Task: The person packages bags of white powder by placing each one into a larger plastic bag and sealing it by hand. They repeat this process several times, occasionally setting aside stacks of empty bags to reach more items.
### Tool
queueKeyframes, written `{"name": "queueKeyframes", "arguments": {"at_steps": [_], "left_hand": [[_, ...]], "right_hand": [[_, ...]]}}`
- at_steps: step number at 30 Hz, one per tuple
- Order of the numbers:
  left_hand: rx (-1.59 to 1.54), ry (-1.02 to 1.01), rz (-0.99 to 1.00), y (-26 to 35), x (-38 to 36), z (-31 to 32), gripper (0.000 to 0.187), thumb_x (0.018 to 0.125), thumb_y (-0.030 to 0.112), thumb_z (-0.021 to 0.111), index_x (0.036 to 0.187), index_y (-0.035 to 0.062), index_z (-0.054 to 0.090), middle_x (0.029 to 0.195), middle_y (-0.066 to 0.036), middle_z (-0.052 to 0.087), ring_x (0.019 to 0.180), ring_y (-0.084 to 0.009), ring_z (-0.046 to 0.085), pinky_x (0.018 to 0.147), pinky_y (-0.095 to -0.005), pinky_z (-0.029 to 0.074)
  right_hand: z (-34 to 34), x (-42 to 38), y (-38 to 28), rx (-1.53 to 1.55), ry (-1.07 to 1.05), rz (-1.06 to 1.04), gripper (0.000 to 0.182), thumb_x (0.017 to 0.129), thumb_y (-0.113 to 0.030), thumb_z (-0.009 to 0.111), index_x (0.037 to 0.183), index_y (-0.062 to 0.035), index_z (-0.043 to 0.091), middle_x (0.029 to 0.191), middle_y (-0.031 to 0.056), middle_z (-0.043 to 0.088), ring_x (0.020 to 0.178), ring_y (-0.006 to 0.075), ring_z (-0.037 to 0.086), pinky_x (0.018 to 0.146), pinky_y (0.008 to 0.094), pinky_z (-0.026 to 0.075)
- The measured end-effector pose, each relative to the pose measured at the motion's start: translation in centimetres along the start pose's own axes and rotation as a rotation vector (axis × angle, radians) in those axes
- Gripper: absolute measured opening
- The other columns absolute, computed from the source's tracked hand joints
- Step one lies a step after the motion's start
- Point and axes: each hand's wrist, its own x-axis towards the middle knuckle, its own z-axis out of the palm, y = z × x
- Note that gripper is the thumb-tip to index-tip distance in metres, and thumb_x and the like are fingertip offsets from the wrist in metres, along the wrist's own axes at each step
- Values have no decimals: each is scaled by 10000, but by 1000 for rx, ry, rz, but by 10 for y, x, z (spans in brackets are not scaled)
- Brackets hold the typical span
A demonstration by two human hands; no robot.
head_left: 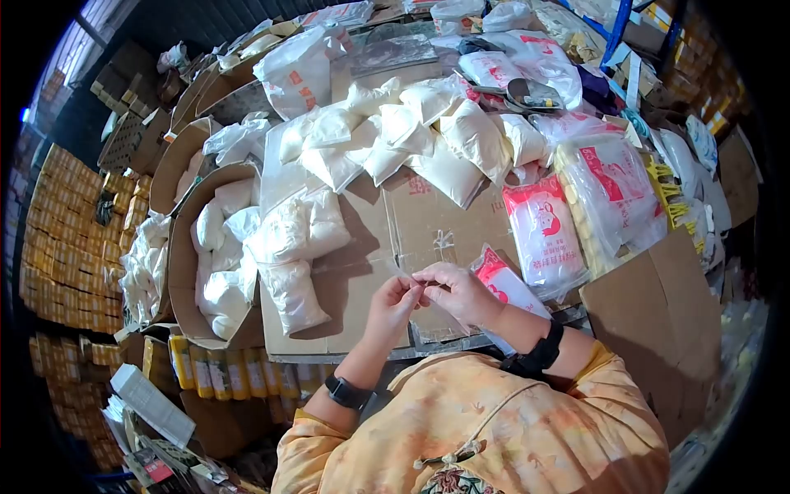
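My left hand (392, 301) and my right hand (461, 293) meet over the front of the cardboard-covered table, fingertips pinched together. Between them is a thin clear plastic bag (446, 316), mostly hidden by the fingers. Just beyond my right hand lies a red-and-white printed packet (504, 281), partly covered by my forearm. Left of my hands, a few filled white bags (295, 298) rest on the table. A pile of bags of pale powder (405, 130) sits farther back.
An open cardboard box (183, 284) of white bags stands at the left. Larger red-printed packs (545, 235) lie at the right, near a loose cardboard sheet (658, 329). A metal scoop (533, 95) lies at the back. Yellow cartons (70, 239) are stacked far left.
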Motion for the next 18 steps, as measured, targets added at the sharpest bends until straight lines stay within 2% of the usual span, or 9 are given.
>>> {"name": "queueKeyframes", "arguments": {"at_steps": [2, 8, 18], "left_hand": [[-25, -11, 3, 0, -1, 1, 61, 872, 80, 537, 838, 29, 532, 755, -34, 588, 682, -91, 521, 643, -223, 422], [46, -77, 61, -1, -4, -1, 75, 884, 69, 519, 877, -1, 543, 818, -56, 598, 727, -114, 556, 681, -243, 455], [99, -81, 107, 0, -6, 3, 107, 886, 92, 527, 843, -3, 552, 787, -56, 602, 714, -114, 551, 667, -244, 456]], "right_hand": [[-1, 0, 3, -30, 6, -30, 238, 835, -24, 497, 1055, 9, 582, 940, 101, 605, 841, 147, 594, 750, 266, 476], [-2, -7, 3, 270, -22, 182, 245, 882, -48, 451, 1088, 35, 554, 961, 60, 602, 847, 96, 565, 763, 244, 470], [-4, -11, 8, 533, -80, 276, 278, 893, -72, 450, 1132, 46, 525, 973, 54, 597, 857, 93, 560, 781, 236, 461]]}}
